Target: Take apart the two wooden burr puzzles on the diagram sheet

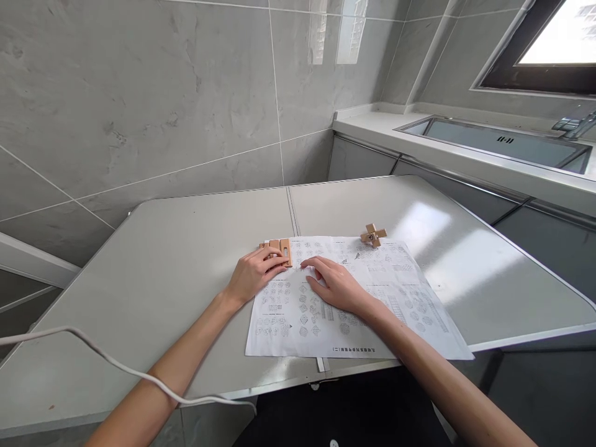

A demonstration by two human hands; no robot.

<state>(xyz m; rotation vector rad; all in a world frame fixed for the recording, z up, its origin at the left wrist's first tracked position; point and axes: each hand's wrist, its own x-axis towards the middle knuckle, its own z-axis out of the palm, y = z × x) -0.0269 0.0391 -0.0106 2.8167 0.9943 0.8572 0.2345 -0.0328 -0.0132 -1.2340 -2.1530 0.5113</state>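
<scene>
Left hand: the left hand (pixel 251 273) lies with bent fingers over the flat wooden pieces (pixel 285 247), its thumb near their close edge; whether it grips them firmly or only rests there, I cannot tell.
Right hand: the right hand (pixel 338 285) is over the printed sheet, its fingers softly curved and apart, holding nothing that I can see.
Wooden pieces: light brown, straight-edged, set side by side at the far left corner of the sheet; one shows a narrow slot, and the fingers hide a part.
Wooden cross: the wooden cross (pixel 373 236), made of crossing bars with squared ends, stands at the far edge of the sheet, to the right of both hands.
Printed sheet: the printed sheet (pixel 435 341) is thin white paper, slightly wavy, covered with small line drawings of shapes.
Table: the table (pixel 209 242) is smooth, pale and somewhat glossy, with a seam across it.
Cable: a white, round cable (pixel 116 366) passes over the left forearm.
Wall: the wall (pixel 162 93) has large grey tiles, polished and veined like marble.
</scene>
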